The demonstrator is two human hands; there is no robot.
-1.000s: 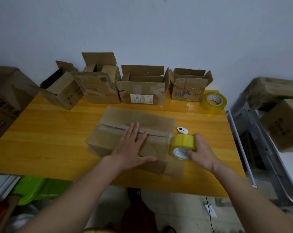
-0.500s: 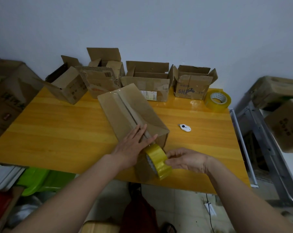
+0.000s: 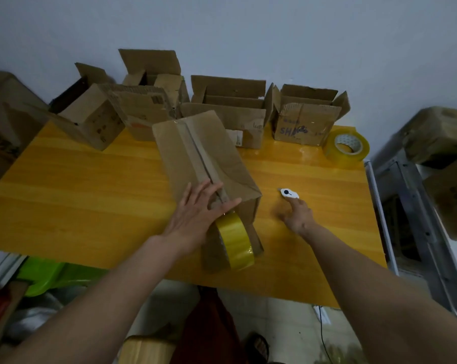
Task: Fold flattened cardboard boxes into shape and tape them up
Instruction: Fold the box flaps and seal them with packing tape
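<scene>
Counter (image 3: 91, 195) of yellow-orange wood grain fills the middle of the view and stands against a pale wall. Four open brown cardboard boxes (image 3: 230, 111) stand in a row along its far edge, flaps raised, some tipped on their sides. More brown cartons on a grey metal rack (image 3: 416, 206) stand off the right end.

The folded brown cardboard box (image 3: 203, 158) lies on the counter at centre, long axis running away from the person and angled left, with a strip of clear tape along its middle seam. Its near end reaches the front part of the counter.

The left hand (image 3: 198, 214) lies flat on the near end of that box, fingers (image 3: 209, 187) straight and spread across the seam, pressing and clasping nothing.

The yellow roll of packing tape (image 3: 235, 240) stands on edge against the near end of the box, just below the left hand, with neither hand gripping it. A second, larger yellowish tape roll (image 3: 347, 147) lies flat near the far right corner.

The right hand (image 3: 298, 214) reaches over the counter right of the box, blurred; its fingertip touches the small white cutter with a black dot (image 3: 289, 193). Whether the fingers grasp it cannot be told.
</scene>
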